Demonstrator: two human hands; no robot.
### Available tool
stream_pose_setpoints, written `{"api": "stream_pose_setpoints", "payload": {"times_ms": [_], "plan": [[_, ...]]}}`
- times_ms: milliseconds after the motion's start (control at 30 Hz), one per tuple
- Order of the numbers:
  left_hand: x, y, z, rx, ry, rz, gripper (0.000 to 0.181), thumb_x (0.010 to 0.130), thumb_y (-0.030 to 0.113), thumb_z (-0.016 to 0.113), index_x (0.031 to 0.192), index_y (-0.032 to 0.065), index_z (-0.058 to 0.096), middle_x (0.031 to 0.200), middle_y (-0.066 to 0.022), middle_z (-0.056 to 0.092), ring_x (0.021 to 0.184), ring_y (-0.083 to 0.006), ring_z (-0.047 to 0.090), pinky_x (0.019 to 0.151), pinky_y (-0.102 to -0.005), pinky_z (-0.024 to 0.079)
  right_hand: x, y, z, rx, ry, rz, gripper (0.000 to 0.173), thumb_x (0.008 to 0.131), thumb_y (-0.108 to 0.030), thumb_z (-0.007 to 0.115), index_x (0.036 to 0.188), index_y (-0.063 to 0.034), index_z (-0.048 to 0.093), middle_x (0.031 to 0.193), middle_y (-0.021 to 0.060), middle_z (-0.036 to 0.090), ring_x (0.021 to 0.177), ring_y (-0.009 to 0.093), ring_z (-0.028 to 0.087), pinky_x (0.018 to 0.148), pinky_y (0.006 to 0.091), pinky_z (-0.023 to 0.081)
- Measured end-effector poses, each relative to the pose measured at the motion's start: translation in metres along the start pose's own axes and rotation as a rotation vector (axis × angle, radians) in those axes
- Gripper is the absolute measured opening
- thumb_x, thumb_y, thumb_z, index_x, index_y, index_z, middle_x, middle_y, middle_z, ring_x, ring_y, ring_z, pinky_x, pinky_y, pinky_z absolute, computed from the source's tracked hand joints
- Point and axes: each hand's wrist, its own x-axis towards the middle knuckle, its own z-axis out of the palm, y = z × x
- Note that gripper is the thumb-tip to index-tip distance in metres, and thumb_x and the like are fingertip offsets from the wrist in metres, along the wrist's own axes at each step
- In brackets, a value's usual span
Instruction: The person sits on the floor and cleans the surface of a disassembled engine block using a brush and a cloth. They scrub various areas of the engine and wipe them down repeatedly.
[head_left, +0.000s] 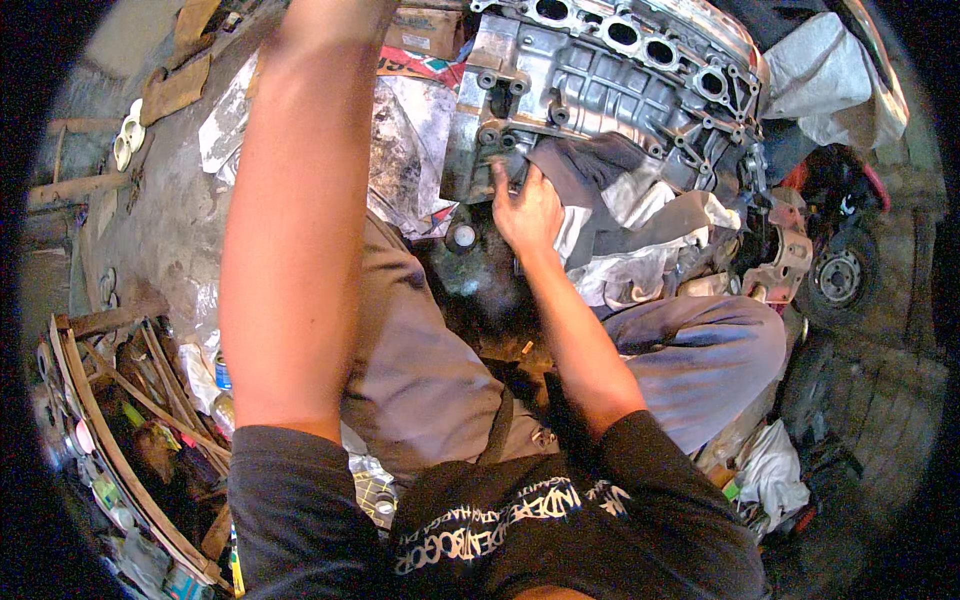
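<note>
My left forearm crosses the view upward, and its hand is out of view beyond the top edge. My right hand (529, 210) rests at the lower left end of a metal engine block (615, 94), thumb and index finger apart against the casting. Its other fingers are hidden, so a grip cannot be told. Right beside that hand, a grey and white cloth (637, 214) lies bunched over the block's lower side. A row of oval ports with gaskets (622, 32) runs along the top of the engine. Below the hand is a dark area with a small round white-topped thing (463, 237).
Stained paper sheets (409, 142) and a cardboard box (427, 31) lie left of the engine. A rusty metal bracket (784, 247) and a wheel (838, 277) are at the right. A wooden crate of scraps (124, 442) stands lower left. My bent legs flank the dark area.
</note>
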Motion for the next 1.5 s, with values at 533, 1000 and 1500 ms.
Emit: {"api": "stream_pose_setpoints", "payload": {"times_ms": [533, 1000, 1500], "plan": [[0.006, -0.018, 0.001, -0.016, -0.058, 0.001, 0.029, 0.096, 0.026, 0.053, 0.089, 0.0012, 0.068, 0.070, -0.0032, 0.063, 0.056, -0.0095, 0.056, 0.052, -0.0222, 0.042, -0.037, 0.062, -0.016, -0.069, -0.102, -0.066, 0.049, 0.090, -0.040, 0.057, 0.113, 0.0026, 0.054, 0.090, 0.0264, 0.063, 0.084, 0.046, 0.061, 0.077, 0.0527, 0.048], [-0.009, -0.012, 0.013, 0.008, -0.175, -0.038, 0.031, 0.096, 0.027, 0.056, 0.089, -0.0006, 0.069, 0.066, -0.0016, 0.062, 0.057, -0.0065, 0.054, 0.053, -0.0213, 0.041, -0.067, 0.080, -0.102, 1.026, -0.305, 0.507, 0.028, 0.084, 0.003, 0.051, 0.105, 0.0012, 0.069, 0.102, 0.0102, 0.070, 0.093, 0.018, 0.064, 0.084, 0.0303, 0.051], [-0.254, -0.113, 0.077, 0.273, -1.528, 0.009, 0.099, 0.069, 0.027, 0.082, 0.148, 0.0187, 0.023, 0.139, -0.0232, 0.046, 0.113, -0.0423, 0.057, 0.095, -0.0466, 0.048, -0.063, 0.135, -0.141, 1.949, -0.134, 1.200, 0.030, 0.092, -0.019, 0.049, 0.113, -0.0015, 0.060, 0.112, 0.0143, 0.067, 0.105, 0.031, 0.064, 0.095, 0.0441, 0.051]]}}
